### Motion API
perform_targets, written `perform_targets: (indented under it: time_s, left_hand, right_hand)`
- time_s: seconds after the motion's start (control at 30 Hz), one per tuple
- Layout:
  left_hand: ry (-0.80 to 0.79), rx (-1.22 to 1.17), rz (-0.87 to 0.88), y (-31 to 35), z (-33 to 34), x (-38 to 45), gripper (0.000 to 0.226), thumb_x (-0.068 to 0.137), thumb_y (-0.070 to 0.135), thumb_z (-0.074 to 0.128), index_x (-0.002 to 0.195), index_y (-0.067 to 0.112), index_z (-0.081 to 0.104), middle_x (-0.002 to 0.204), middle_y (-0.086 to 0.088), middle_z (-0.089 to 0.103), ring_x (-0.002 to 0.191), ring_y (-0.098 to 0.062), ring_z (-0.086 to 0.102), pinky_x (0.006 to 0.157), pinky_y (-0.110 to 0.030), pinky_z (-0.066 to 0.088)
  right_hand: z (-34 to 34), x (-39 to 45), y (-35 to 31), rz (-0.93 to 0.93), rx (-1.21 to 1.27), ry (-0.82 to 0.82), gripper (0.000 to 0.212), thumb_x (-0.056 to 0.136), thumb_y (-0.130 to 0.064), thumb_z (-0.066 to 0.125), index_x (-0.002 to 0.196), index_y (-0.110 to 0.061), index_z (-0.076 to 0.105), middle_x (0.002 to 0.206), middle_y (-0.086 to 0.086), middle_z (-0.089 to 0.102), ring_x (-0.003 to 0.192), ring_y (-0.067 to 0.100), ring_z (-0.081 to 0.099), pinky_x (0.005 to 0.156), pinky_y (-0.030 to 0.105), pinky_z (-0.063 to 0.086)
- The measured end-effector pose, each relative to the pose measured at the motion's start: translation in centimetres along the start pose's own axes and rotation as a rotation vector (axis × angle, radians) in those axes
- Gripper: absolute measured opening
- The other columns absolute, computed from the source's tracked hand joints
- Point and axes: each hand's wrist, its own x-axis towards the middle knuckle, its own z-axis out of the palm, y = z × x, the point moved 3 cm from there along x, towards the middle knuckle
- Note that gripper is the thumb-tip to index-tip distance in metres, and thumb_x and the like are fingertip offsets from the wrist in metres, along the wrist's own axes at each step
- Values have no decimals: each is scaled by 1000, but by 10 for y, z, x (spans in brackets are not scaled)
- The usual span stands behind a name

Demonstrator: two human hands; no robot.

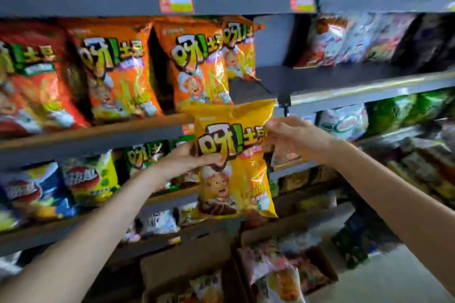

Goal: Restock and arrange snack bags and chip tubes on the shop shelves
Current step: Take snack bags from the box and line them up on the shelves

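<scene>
Red-and-yellow price tags (176,4) are fixed to the upper shelf edge, open cardboard boxes (187,262) stand on the floor below, and pale flooring (384,280) shows at lower right.

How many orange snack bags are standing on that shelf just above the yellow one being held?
3: one orange snack bag toward the left, one in the middle, one set further back at the right. More may hide behind.

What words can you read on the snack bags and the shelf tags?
"呀!土豆": on the yellow snack bag held by both hands.
"呀!土豆": on the orange snack bags on the shelf above.
Small print on the bags: too blurred.
Red price tags: too blurred.
Blue and yellow-green bags lower left: logo unreadable.
</scene>
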Motion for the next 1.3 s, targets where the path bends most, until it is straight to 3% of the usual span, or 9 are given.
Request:
perform_targets:
  time_s: [0.13,0.27,0.47,0.6,0.83,0.9,1.0,1.1,1.3]
  left_hand:
    - [82,56,85,42,1,18,31,80,34,68,108,34,54,100,25,57,97,0,55,71,-10,41]
    - [133,3,103,73,14,48,30,82,41,65,109,36,53,98,27,54,93,4,50,69,-8,39]
    - [572,-98,178,111,11,106,6,91,32,57,86,29,56,87,14,56,89,-11,56,78,-21,46]
    - [792,134,290,117,7,130,12,92,6,52,101,7,59,90,1,59,79,-5,53,65,-3,39]
    - [980,714,281,106,3,131,20,83,0,57,102,5,60,95,-5,62,81,-21,54,70,-18,39]
    - [987,894,222,103,2,133,21,81,4,59,102,6,61,100,-9,59,95,-30,50,77,-32,36]
    - [946,989,118,95,2,140,23,81,8,59,105,8,60,108,-10,54,105,-32,46,83,-39,33]
    - [899,992,110,91,5,144,23,82,7,58,105,8,60,109,-10,53,106,-31,46,85,-44,40]
    - [882,1086,93,82,11,145,22,82,10,53,103,11,60,108,-5,54,107,-30,45,86,-44,34]
  right_hand:
    - [1,-11,0,-25,-265,-78,56,76,-42,70,124,-21,48,117,-3,62,110,11,58,94,32,48]
    - [-24,10,-5,-146,-33,23,38,82,-7,67,110,-25,48,93,-6,65,77,0,66,58,16,50]
    - [-115,75,-25,-82,236,200,55,77,-29,74,124,-10,51,85,-1,63,58,7,61,46,18,46]
    - [-150,133,-38,-68,365,187,70,72,-36,78,128,-3,51,96,7,67,73,19,66,56,27,52]
    - [-142,211,-55,-87,498,172,49,73,-21,79,111,-7,51,73,3,58,45,10,60,41,21,46]
    - [-140,226,-59,-144,478,191,41,73,-17,79,95,-15,45,82,3,58,61,14,64,51,27,52]
    - [-139,241,-49,-228,332,213,58,69,-15,82,108,-20,40,107,6,59,94,25,63,79,42,54]
    - [-136,247,-34,-262,302,194,71,75,-14,77,132,-18,34,120,4,58,106,21,59,88,39,51]
    - [-130,253,-41,-292,-22,217,75,82,-33,70,140,-17,26,131,4,53,117,22,53,99,41,44]
